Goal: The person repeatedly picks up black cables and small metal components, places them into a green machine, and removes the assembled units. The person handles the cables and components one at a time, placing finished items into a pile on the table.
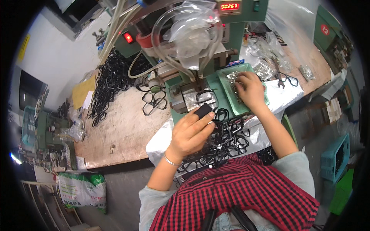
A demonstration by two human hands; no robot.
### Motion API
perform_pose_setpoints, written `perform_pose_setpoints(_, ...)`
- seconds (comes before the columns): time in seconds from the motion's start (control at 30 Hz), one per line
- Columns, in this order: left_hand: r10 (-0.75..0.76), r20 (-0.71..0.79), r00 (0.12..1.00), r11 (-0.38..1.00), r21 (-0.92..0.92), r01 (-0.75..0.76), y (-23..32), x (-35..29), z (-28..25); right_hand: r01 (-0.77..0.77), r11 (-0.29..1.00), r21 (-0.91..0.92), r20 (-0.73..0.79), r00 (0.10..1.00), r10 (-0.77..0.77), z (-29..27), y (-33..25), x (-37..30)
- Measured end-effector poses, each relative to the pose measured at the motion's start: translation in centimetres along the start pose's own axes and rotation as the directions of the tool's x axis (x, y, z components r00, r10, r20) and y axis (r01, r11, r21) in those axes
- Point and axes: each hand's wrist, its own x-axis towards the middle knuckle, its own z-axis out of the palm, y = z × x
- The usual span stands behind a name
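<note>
My left hand, with a black cover on one finger, is at the front of a green press. Its fingertips close on the near edge of a black eyeglass frame, which sits at the metal fixture under the press head; the thumb is hidden. My right hand reaches into a green tray of small shiny metal parts. Its fingers are bent together among the parts, and whatever they pinch is too small to make out. Below both hands lies a pile of black eyeglass frames.
Clear hoses and a plastic bag hang around the press. A large heap of black frames and a loose frame lie to the left. At the right are a wrench and bags of metal parts.
</note>
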Motion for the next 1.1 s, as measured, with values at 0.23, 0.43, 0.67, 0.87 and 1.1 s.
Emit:
perform_pose_setpoints(0.23,-0.229,-0.581,0.781,0.811,0.330,0.483,-0.8,-4.6,-5.9,-0.334,0.900,0.281,-0.069,0.928,0.366,-1.4,0.1,-2.2)
perform_pose_setpoints(0.43,-0.429,-0.243,0.870,0.685,0.541,0.488,-9.9,-3.3,-8.4,-0.340,0.777,0.530,0.000,0.916,0.401,-0.7,-2.3,-0.2)
perform_pose_setpoints(0.67,-0.501,0.385,0.775,0.810,0.523,0.264,-17.1,-12.4,-6.8,-0.464,0.738,0.490,0.047,0.859,0.510,-3.1,-2.1,-2.0)
perform_pose_setpoints(0.87,-0.460,-0.091,0.883,0.704,0.569,0.425,-14.2,-11.2,-6.4,-0.444,0.824,0.352,-0.014,0.878,0.479,-6.1,-0.9,-5.6)
perform_pose_setpoints(1.1,-0.765,-0.521,0.379,0.567,-0.266,0.780,-12.4,-10.1,-4.7,-0.250,0.672,0.697,0.213,0.967,0.139,-4.9,-9.2,2.5)
